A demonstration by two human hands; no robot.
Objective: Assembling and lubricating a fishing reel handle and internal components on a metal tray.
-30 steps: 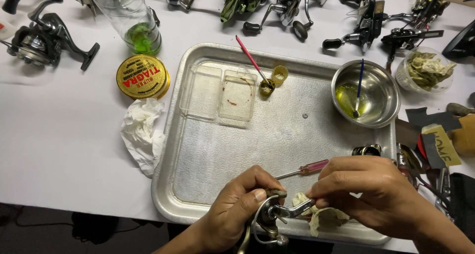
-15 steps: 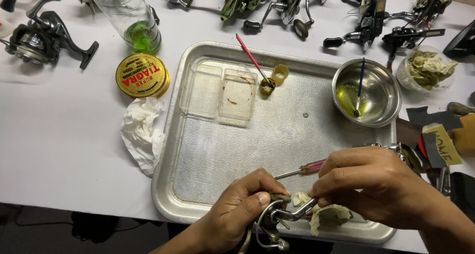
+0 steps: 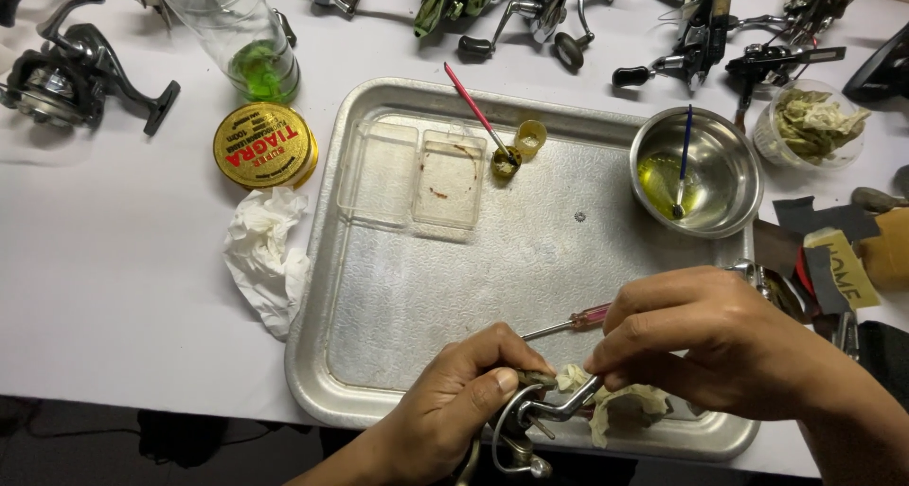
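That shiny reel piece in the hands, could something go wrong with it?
Maybe. The left hand and right hand hold the metal reel part right at the near rim of the tray, so a slip might drop it off the table. The screwdriver lies just under the right hand and could get knocked. The steel bowl of yellowish liquid, with a brush leaning in it, sits near that arm and might tip.
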